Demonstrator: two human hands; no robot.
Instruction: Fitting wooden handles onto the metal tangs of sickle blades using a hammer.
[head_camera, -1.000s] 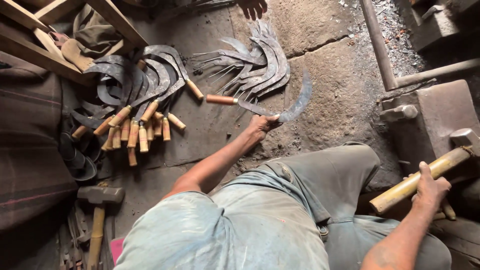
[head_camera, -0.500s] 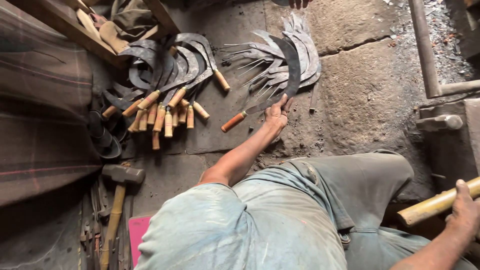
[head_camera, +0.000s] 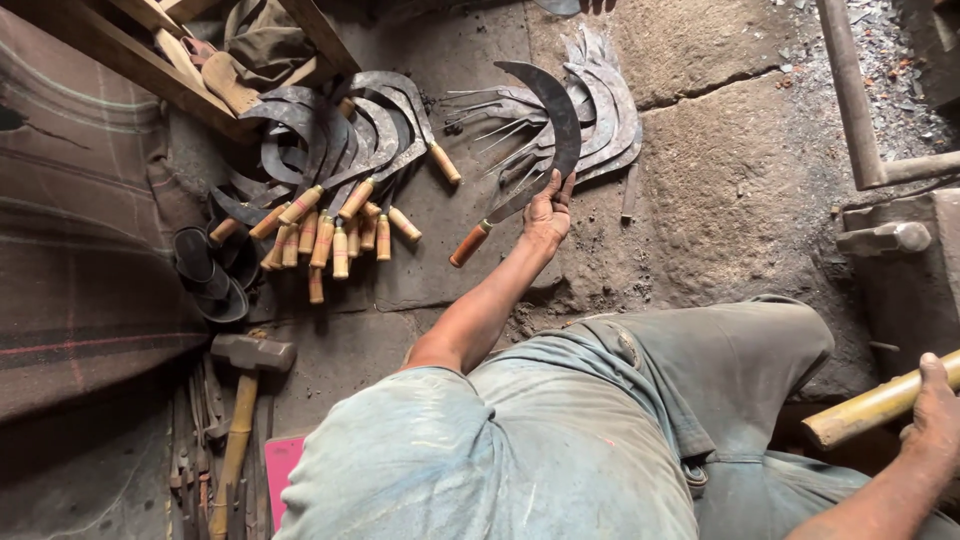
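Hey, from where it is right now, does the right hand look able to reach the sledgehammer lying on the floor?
Probably not: the right hand grips a yellow handle at the far right, while the sledgehammer lies far left, with the person's body between them.

the right hand (head_camera: 935, 415) is running off the right edge at lower right, its fingers out of sight, and so is the far end of the yellow handle (head_camera: 875, 405) it is gripping. at the top edge, another person's fingertips (head_camera: 597, 5) are showing, cut off above.
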